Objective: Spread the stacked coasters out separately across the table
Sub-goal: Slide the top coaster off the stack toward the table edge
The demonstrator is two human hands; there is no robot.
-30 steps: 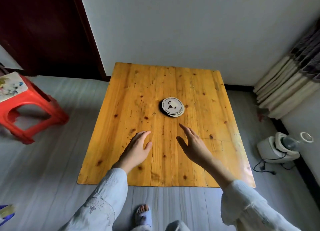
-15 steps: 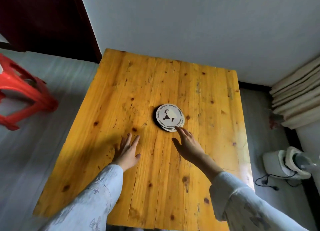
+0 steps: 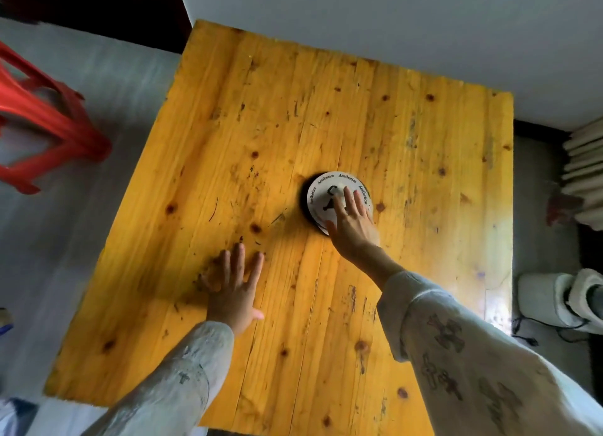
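A small stack of round white coasters [image 3: 321, 192] with black print sits near the middle of the yellow wooden table [image 3: 408, 142]. My right hand [image 3: 350, 222] lies flat on top of the stack, fingers spread over the top coaster and covering its right half. My left hand [image 3: 235, 288] rests palm down on the bare wood to the left and nearer me, well apart from the stack, fingers spread and holding nothing. How many coasters are in the stack is hidden.
A red plastic stool [image 3: 42, 128] stands on the grey floor left of the table. A white appliance [image 3: 561, 300] with a cord sits on the floor at the right. A white wall runs along the table's far edge.
My right hand moved forward from just short of the stack to lie on top of it. My left hand has settled flat on the table. The view has moved closer.
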